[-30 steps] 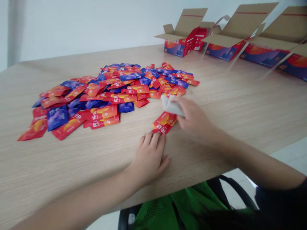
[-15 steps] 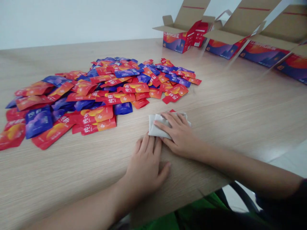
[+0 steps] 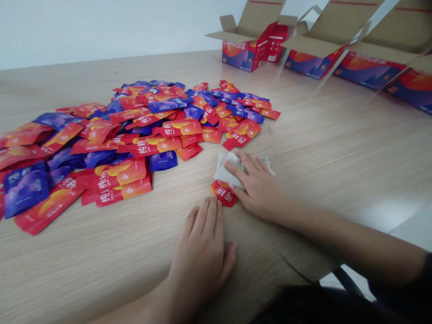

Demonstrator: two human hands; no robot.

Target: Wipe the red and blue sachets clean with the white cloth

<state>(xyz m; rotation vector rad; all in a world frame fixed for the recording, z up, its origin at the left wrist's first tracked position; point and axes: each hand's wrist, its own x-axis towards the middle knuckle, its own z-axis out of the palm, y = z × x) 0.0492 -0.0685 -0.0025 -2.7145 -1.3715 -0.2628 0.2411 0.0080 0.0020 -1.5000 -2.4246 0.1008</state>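
Head view: your right hand (image 3: 258, 191) is pressing spread fingers onto a soft white cloth (image 3: 227, 171), while your left hand (image 3: 199, 252) is lying spread beside a light, slippery red foil sachet (image 3: 223, 193), best taken by its flat edge.

Sachet pile (image 3: 135, 135) left, cartons (image 3: 310, 65) behind.

Hands (image 3: 258, 191), folded cloth (image 3: 229, 170), red sachet (image 3: 223, 192), wooden table (image 3: 84, 265)

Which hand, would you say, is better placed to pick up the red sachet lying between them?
The left hand, I think: it lies free on the table, fingertips just below the red sachet, while the right hand rests on a white cloth.
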